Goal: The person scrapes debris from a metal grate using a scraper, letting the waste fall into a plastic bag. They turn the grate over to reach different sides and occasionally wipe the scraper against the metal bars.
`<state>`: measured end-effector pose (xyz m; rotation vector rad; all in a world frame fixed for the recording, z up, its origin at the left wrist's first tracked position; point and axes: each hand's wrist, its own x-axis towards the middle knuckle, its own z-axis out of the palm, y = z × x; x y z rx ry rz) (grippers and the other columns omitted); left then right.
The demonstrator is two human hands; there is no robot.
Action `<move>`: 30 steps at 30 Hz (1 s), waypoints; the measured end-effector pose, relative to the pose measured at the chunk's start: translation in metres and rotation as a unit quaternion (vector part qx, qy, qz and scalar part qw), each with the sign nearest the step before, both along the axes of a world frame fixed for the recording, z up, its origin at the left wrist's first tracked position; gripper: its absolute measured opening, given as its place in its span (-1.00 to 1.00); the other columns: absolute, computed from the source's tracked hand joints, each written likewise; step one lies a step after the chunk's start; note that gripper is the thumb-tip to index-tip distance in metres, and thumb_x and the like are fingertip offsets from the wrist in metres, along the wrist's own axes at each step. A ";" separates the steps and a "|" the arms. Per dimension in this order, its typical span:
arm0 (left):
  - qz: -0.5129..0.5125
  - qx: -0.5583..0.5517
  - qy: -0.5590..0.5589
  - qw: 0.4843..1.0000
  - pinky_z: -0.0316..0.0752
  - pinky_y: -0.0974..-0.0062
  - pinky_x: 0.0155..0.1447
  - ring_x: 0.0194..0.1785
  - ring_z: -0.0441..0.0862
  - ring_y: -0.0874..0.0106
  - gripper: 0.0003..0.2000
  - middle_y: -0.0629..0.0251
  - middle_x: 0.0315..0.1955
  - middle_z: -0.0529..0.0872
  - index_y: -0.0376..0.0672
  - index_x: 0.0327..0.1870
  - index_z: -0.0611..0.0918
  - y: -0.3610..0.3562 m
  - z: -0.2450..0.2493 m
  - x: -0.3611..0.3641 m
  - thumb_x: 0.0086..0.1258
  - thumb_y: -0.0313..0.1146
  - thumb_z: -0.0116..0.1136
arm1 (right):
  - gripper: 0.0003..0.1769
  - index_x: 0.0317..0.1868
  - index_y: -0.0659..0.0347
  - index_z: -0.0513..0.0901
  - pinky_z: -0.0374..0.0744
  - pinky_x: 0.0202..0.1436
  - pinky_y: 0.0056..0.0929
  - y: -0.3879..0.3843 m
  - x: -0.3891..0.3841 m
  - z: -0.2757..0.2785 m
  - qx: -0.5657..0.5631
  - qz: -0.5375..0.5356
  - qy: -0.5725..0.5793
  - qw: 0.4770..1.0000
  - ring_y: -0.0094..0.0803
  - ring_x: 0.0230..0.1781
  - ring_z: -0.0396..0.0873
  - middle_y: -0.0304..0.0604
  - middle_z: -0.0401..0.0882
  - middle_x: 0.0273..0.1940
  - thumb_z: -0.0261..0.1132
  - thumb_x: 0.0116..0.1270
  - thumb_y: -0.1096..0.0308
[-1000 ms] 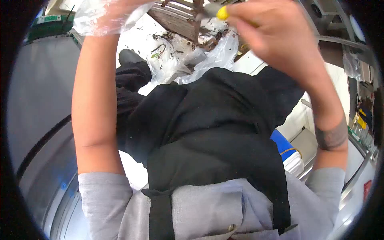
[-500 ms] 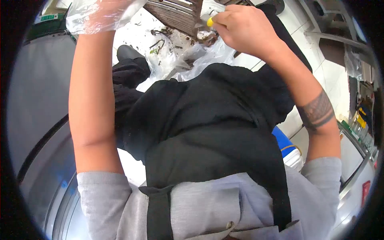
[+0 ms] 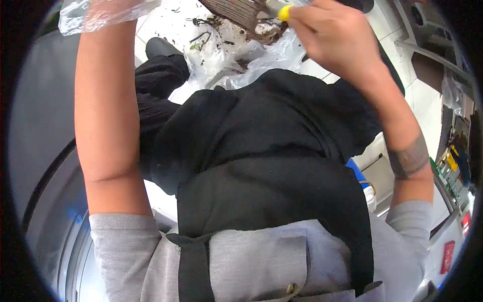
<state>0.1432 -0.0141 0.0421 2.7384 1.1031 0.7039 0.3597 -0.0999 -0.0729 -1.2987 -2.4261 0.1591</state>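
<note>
My right hand [image 3: 337,38] is closed around a small tool with a yellow handle end [image 3: 285,13] and a short metal blade [image 3: 272,7]. Its blade is beside the lower right edge of a brown, dirt-coated slatted panel [image 3: 236,11]. Clear plastic, a loose glove or bag, covers my left hand [image 3: 113,9]; the top edge of the view cuts off its fingers. Below the panel, dark debris [image 3: 201,40] and crumpled clear plastic sheeting [image 3: 221,65] lie on the white floor.
A grey appliance panel [image 3: 50,100] stands close on my left. To the right, a blue and white container [image 3: 365,183] sits by my hip, with shelves of bottles and boxes [image 3: 455,161] farther out. My dark shoe [image 3: 163,48] is left of the plastic.
My right hand has moved right and slightly up with the yellow-handled tool. The left hand has shifted left and up, and the slatted panel appears higher in view.
</note>
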 end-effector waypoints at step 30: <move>0.013 -0.195 0.030 0.980 0.59 0.32 -0.06 -0.22 0.71 0.17 -0.73 0.19 -0.40 0.71 -0.16 -0.25 0.73 -0.014 0.017 -0.011 0.55 -0.15 0.15 | -0.77 -0.17 0.14 0.74 0.71 -0.10 0.06 0.026 0.015 -0.219 -0.165 -0.066 -0.073 0.981 0.09 -0.21 0.75 0.09 0.73 -0.20 0.24 0.34 0.22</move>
